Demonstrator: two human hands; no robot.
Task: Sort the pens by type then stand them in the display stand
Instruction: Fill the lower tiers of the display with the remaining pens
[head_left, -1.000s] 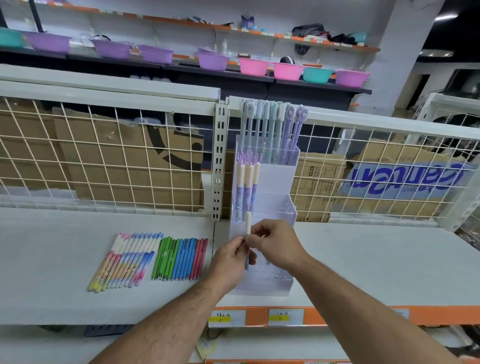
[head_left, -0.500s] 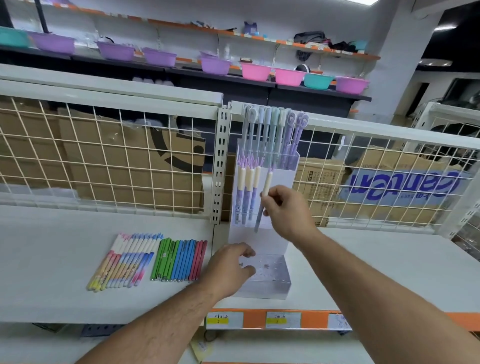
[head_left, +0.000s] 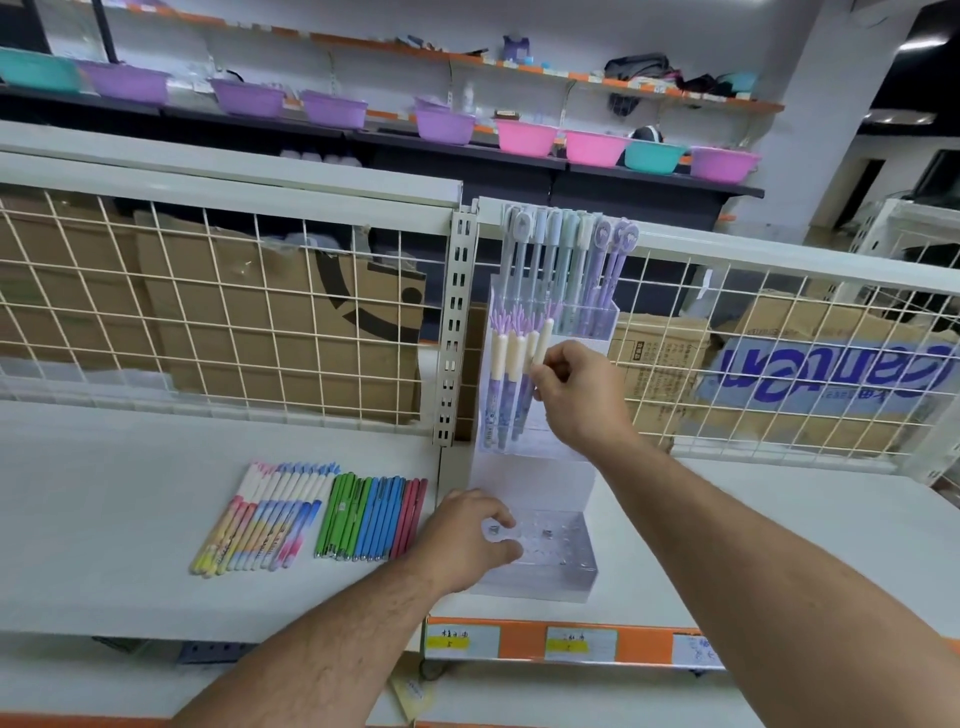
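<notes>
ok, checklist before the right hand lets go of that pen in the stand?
1. Right hand pinches the cream-capped pen: ok.
2. Pen lines up beside the matching pens in the middle tier: ok.
3. Pen tip seated in its slot: cannot tell, hidden by the hand.
4. Left hand holds the display stand at its low front tier: ok.
5. Pastel pens and solid-colour pens lie in separate groups: ok.

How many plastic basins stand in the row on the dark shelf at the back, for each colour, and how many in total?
Purple plastic basins: 5
Pink plastic basins: 2
Teal plastic basins: 2
Total: 9
The rightmost purple one leans toward magenta.
</notes>
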